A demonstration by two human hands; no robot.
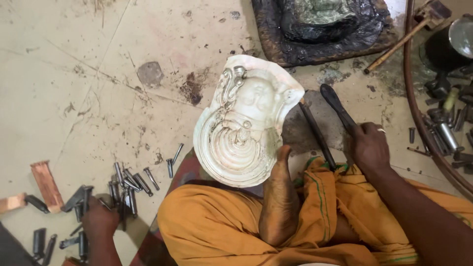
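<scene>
Gripping a dark hammer handle (340,109), right hand (368,148); left hand (100,220) closes over grey punches (129,184).

Left hand (100,220) low at far left, resting among scattered punches (129,186) on the floor; wood blocks (47,184) further left of it. Right hand (368,146) at right, closed on a hammer handle (337,106) that runs up and away. Just left of that hand, a chisel (316,133) lying across a flat stone (305,130). Between the hands, an embossed metal plate (241,125), propped against the person's foot (280,197). Beyond the plate, a pitch block (320,37). Right of right hand, a rimmed tray (419,113) holding more punches.
</scene>
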